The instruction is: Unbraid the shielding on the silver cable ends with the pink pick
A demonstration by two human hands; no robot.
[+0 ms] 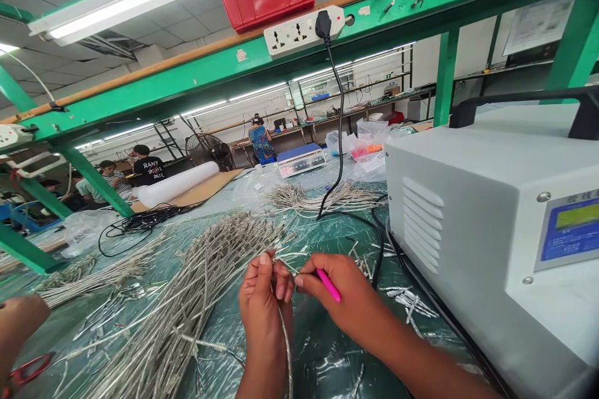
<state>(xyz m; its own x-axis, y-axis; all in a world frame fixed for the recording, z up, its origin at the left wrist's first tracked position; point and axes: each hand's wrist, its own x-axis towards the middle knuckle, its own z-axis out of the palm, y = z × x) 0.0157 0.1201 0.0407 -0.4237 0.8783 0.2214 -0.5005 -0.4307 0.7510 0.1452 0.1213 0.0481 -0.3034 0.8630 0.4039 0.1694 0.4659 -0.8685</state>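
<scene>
My left hand (264, 290) is closed, pinching a thin braided silver cable (287, 343) near its end; the rest of the cable hangs down past the wrist. Close on its right, my right hand (349, 293) grips a slim tool with a bright pink handle (329, 285). The thumb and forefinger of that hand meet at the thin end beside the cable tip. What kind of tool it is I cannot make out. Left of my hands lies a large bundle of similar silver cables (187, 299).
A grey-white machine (449, 199) stands at right, black cords beside it. At the left edge are another person's hand (21, 324) and a red-handled tool (32, 369). A power strip (304, 31) sits on the green beam above. Foil scraps (412, 302) and a scale (301, 161) lie on the table.
</scene>
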